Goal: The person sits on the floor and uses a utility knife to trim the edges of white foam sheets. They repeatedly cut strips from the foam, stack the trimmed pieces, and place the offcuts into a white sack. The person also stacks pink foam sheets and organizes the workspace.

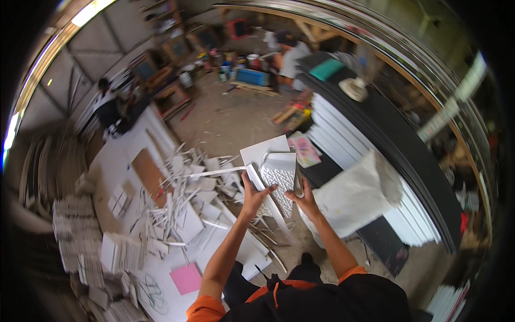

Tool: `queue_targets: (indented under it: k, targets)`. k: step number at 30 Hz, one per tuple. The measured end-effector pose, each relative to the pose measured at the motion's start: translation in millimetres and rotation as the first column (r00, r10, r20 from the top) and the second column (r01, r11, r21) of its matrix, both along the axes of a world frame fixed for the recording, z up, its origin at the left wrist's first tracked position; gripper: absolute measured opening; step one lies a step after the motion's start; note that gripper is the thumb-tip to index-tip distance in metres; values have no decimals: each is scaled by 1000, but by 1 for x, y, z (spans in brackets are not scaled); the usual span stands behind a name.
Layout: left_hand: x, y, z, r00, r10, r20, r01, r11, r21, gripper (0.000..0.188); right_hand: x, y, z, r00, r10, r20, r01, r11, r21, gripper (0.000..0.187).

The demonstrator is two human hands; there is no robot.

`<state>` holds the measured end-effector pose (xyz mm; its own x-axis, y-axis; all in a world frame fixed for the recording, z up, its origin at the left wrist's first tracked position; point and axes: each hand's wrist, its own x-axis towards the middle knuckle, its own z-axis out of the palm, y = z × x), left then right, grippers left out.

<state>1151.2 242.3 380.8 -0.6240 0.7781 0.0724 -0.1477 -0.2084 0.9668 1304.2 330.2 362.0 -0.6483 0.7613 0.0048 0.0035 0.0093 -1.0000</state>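
Motion blur smears the stacked white sheets (75,236) at the frame's left and the wall at far right; a seated person (110,107), upper left, is too small to make out.

You've got a white embossed panel (279,180) with a diamond texture, orange sleeves (206,308), and a pink sheet (186,278) among white scraps (188,209).
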Motion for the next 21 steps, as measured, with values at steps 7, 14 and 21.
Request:
queue_targets:
  k: [7, 14, 21]
  targets:
    - [255, 159, -12, 900, -343, 270, 394, 904, -165, 88, 272, 98, 8, 861, -474, 183, 483, 876, -2, 72]
    - [391, 290, 15, 781, -516, 352, 611, 747, -261, 89, 407, 188, 36, 730, -636, 251, 667, 742, -60, 67]
    - [379, 340, -111, 598, -354, 719, 767, 511, -387, 78, 413, 240, -27, 796, -451, 405, 584, 748, -315, 69]
